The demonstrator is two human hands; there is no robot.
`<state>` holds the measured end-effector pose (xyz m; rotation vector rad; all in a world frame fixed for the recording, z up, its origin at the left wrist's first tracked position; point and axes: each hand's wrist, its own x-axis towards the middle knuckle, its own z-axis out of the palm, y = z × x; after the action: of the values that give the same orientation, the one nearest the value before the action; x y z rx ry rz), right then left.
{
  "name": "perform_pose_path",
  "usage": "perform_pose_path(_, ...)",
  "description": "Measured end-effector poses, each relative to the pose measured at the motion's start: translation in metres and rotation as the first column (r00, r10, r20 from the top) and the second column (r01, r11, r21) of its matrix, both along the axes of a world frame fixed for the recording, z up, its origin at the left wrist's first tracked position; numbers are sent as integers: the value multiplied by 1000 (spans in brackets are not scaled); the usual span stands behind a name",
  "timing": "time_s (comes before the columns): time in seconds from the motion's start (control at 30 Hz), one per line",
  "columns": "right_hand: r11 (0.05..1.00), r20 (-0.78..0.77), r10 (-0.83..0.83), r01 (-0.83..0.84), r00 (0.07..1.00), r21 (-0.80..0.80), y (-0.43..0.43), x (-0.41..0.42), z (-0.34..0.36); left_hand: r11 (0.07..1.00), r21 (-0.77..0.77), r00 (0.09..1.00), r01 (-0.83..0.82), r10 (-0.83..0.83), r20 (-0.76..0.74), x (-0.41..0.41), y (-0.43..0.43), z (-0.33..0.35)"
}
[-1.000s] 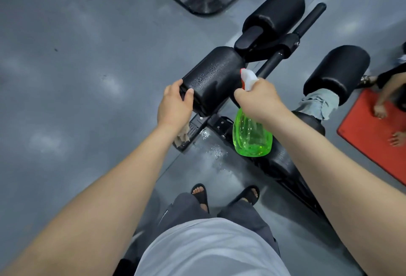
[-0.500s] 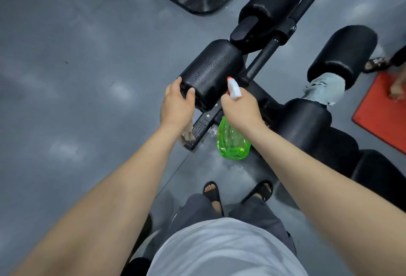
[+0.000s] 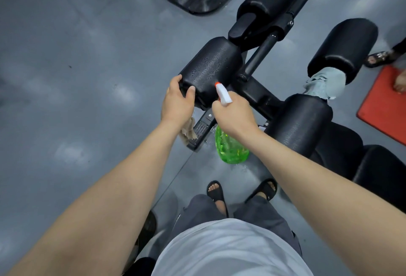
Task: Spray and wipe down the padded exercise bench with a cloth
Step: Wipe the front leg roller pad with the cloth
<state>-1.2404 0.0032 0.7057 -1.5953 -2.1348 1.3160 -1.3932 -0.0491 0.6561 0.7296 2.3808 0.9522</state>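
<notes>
Fingers [image 3: 190,91], left clasping pad [image 3: 213,67], right gripping bottle [image 3: 230,150]

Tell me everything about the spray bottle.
The spray bottle has a translucent green, rounded plastic body, a white trigger head and an orange nozzle tip. It hangs body-down above the floor, nozzle aimed at the wet black pad. The right hand grips its neck.

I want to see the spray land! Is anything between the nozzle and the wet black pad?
Nothing visible. The right hand holds the green plastic spray bottle, white nozzle right at the droplet-covered black padded roller. The left hand grips the roller's end, off to the side, beige cloth hanging below it.
</notes>
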Motion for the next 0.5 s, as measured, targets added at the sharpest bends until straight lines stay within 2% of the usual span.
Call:
perform_pose_path(0.23, 991, -16, -127, 128, 992, 46, 13, -2, 5, 1000, -17, 996, -22, 23, 87, -10, 3, -1)
perform_pose_path(0.4, 988, 20, -139, 137, 990, 74, 13, -3, -3, 997, 26, 997, -68, 67, 43, -8, -2, 1)
perform_pose_path(0.5, 992, -34, -122, 123, 992, 31, 7, 1, -13, 999, 44, 999, -27, 25, 33, -1, -4, -1)
